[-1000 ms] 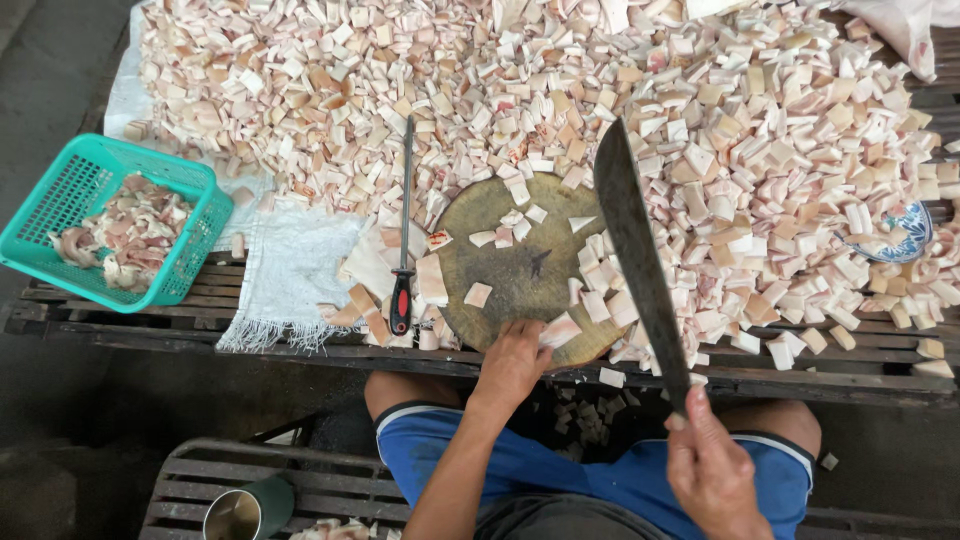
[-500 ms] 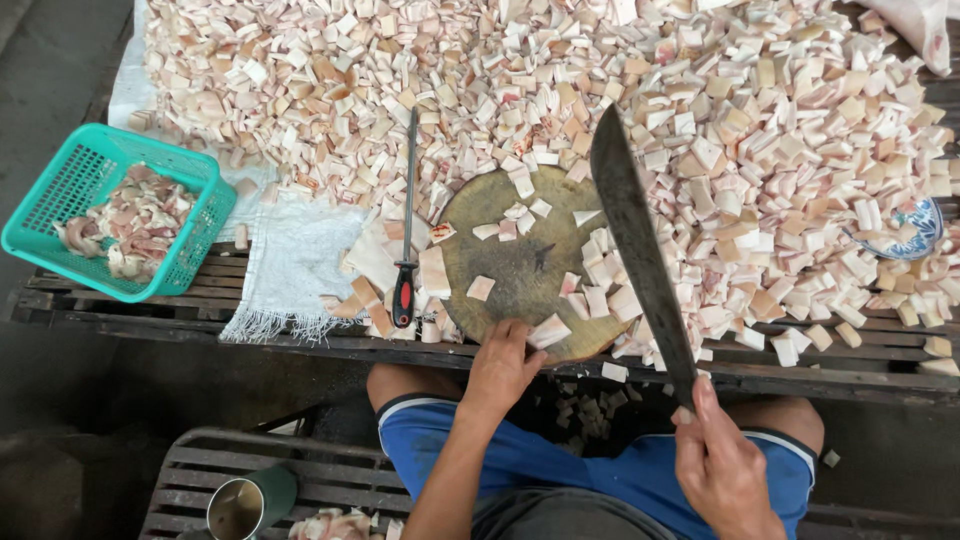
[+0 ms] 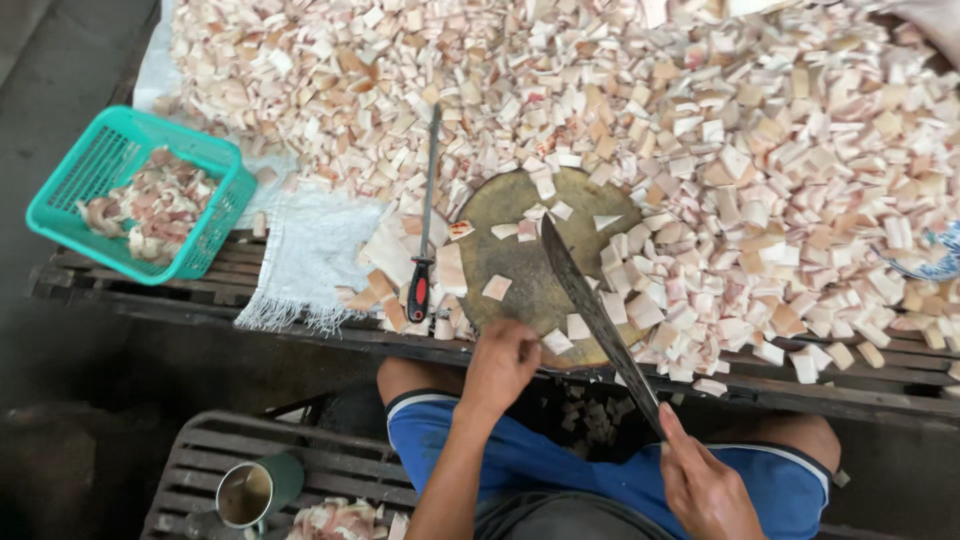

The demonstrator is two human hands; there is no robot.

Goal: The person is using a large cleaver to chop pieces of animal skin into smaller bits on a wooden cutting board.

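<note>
The right hand point(image 3: 705, 490) runs off the bottom edge and covers the cleaver point(image 3: 595, 310) handle entirely. The left hand point(image 3: 500, 362) curls over, fingertips hidden. The heap of cut pieces point(image 3: 700, 130) spills past the top and right edges. A blue-patterned dish point(image 3: 935, 262) is half buried, cut off at the right.

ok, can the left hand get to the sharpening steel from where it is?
Probably yes. The left hand rests at the round chopping block's near edge, and the sharpening steel's red-and-black handle lies just to its left, uncovered, with only loose cut pieces around it.
</note>
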